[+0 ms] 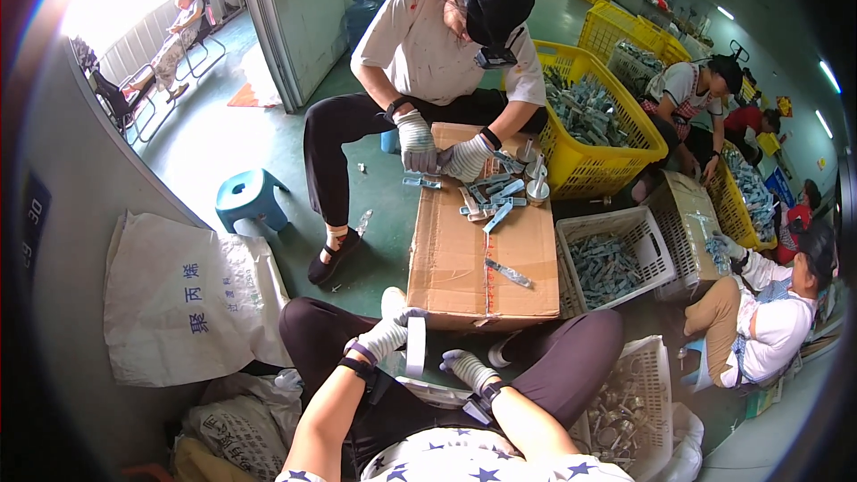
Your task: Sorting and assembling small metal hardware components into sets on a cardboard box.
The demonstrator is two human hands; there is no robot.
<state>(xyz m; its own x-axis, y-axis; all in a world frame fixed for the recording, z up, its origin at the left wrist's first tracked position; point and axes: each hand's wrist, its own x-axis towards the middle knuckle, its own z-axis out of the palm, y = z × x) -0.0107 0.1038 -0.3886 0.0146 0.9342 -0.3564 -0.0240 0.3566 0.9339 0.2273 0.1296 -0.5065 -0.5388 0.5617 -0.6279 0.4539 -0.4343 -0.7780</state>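
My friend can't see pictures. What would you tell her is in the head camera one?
Seen from above, a person's gloved left hand holds a roll of white tape, with the gloved right hand close beside it, above their lap. In front stands a cardboard box with small packets on top, where a co-worker's gloved hands work; yellow crates stand behind.

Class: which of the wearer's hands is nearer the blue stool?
Left. The left hand is closer, below-right of the blue stool; the right hand lies farther right.

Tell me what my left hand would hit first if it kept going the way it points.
Probably the near edge of the cardboard box: the gloved left hand, holding a white strip, points toward it, though depth is unclear.
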